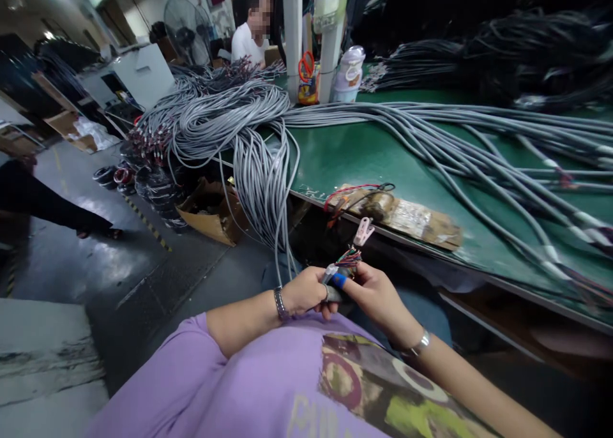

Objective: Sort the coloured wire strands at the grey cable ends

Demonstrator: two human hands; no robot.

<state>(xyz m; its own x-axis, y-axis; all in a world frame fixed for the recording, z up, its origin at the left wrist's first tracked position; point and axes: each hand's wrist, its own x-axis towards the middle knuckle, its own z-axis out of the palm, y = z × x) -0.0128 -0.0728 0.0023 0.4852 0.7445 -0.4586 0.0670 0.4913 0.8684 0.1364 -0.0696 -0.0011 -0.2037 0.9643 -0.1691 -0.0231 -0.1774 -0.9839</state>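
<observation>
My left hand (306,291) and my right hand (376,294) meet in front of my chest, just below the edge of a green table (364,154). Both are closed round the end of a grey cable (335,292), whose thin coloured wires (349,256) fan out above my fingers. A finger of my right hand wears blue tape (339,280). A small pink clip (363,231) hangs at the table edge right above the wires. A bracelet sits on each wrist.
Long grey cables (431,131) run across the table, and a thick bundle (261,176) drapes over its left edge toward a cardboard box (211,211) on the floor. A taped cardboard strip (412,219) lies at the table edge. A seated person (251,32), a fan (186,26) and bottles (348,74) are behind.
</observation>
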